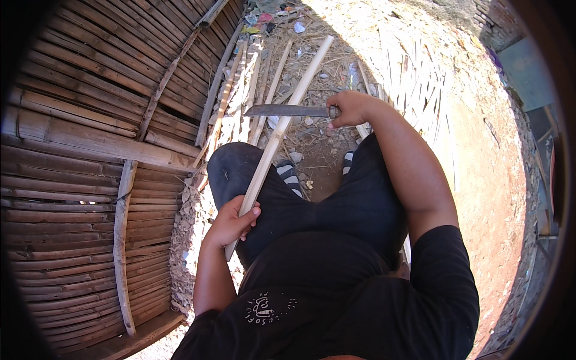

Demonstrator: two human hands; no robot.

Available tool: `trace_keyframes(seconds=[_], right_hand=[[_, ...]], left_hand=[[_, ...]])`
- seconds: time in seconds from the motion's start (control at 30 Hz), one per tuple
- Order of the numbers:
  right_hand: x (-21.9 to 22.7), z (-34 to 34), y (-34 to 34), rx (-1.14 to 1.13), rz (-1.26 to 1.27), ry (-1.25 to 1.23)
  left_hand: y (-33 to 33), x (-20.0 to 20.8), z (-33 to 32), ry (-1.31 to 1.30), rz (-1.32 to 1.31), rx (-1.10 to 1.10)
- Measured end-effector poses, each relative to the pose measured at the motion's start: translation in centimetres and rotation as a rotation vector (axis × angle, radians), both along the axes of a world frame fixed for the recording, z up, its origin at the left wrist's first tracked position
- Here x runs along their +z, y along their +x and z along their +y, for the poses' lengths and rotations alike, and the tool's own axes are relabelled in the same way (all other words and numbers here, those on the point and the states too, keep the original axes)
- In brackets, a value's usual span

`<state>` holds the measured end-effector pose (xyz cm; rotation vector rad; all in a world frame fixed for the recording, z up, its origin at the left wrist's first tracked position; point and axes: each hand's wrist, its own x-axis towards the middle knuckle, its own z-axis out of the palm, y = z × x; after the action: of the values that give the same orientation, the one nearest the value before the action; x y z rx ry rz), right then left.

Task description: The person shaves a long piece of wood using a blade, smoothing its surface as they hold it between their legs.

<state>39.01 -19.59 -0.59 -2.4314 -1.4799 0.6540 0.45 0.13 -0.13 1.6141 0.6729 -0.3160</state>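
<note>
Head view: my left hand (231,223) is wrapped around the near end of a pale strip (264,165), thumb laid over its upper face and fingers curled beneath. A short stub of the strip sticks out behind my palm. From there it slants away across my left thigh (231,163) and on over the ground (324,145), its far end pointing toward the ground's far edge, a little right of my left knee.

My right hand (353,111) is closed on the handle of a knife (311,111), held out beyond my knees. The blade lies level, tip to the left, and crosses the strip past its middle; I cannot tell whether its edge presses into the wood.

My feet rest on the ground between my knees, the left sandal (289,177) banded dark and light. More strips (278,81) lie along the ground's left edge, beside a bamboo wall (78,90). Near the ground's far left corner there are coloured scraps (264,18). Thin splints (423,90) spread in the sun toward the right. Straw and small stones litter the shaded part.
</note>
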Motion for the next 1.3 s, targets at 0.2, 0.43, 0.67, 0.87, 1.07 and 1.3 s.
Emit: trace_keyframes(seconds=[0.2,0.43,0.67,0.87,1.07,1.3], right_hand=[[-0.3,0.0,0.1,-0.016,0.009,0.011],[-0.1,0.0,0.0,-0.009,0.013,0.016],[-0.1,0.0,0.0,0.003,-0.002,0.016],[0.2,0.0,-0.1,-0.012,0.014,-0.007],[0.2,0.0,-0.2,-0.014,0.012,-0.004],[2.1,0.3,-1.5,0.028,-0.160,0.064]], left_hand=[[0.0,0.0,0.0,-0.004,-0.002,0.006],[0.0,0.0,0.0,-0.002,-0.003,0.000],[0.0,0.0,0.0,-0.008,-0.002,0.007],[0.1,0.0,0.1,-0.007,-0.003,0.004],[0.1,0.1,0.1,-0.003,-0.005,-0.007],[-0.1,-0.2,0.3,-0.014,-0.005,0.006]])
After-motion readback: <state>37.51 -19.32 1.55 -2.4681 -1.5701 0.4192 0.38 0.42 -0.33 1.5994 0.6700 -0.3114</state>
